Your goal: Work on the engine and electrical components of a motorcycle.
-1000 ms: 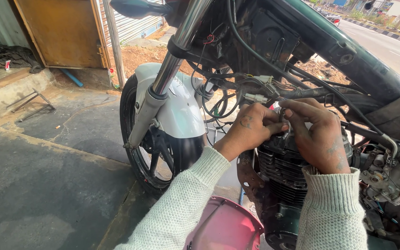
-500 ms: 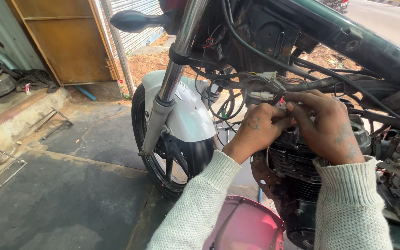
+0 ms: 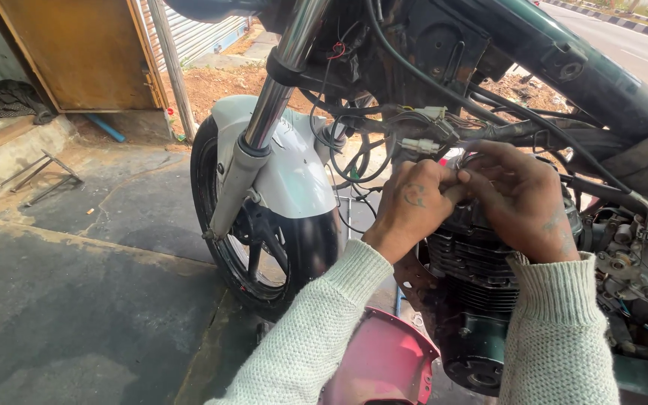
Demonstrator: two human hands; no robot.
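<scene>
- White plastic connector [image 3: 419, 145] on the wire bundle [image 3: 489, 133], just above both hands, under the bike's frame tube [image 3: 564, 67] and above the engine.
- L hand [image 3: 412, 206]: fingers curled tight, tips meeting the other hand's at the bundle; what's pinched betw. them is hidden, can't tell.
- R hand [image 3: 523, 199]: fingers bent over, thumb & forefinger pressed vs. the L fingertips; looks like a small wire or plug in the pinch, too small to be sure.
- Both arms in cream knit sleeves [image 3: 316, 337], coming up from the bottom edge.
- Right below the hands: finned engine cylinder [image 3: 474, 262], dark, greasy; crankcase [image 3: 478, 352] under it, green-ish.
- Carburettor [image 3: 631, 255] w/ hoses, at the R side of the engine, near the R wrist.
- Black cables [image 3: 414, 67] loop from the steering head down past the connector.
- Chrome fork leg [image 3: 264, 127] slants down to the front wheel [image 3: 264, 247]; white mudguard [image 3: 294, 165] over the tyre, just L of the L hand.
- Pink part [image 3: 384, 360], curved shell, at the bottom edge betw. the sleeves.
- Concrete floor [image 3: 76, 300], dark & stained, under the wheel.
- Far L: wooden door panel [image 3: 84, 52], metal shutter [image 3: 204, 34] beside it, low step w/ a dark cloth heap [image 3: 1, 97] on it.
- Road [image 3: 639, 37] at top R corner, sunlit, well apart from the bike.
</scene>
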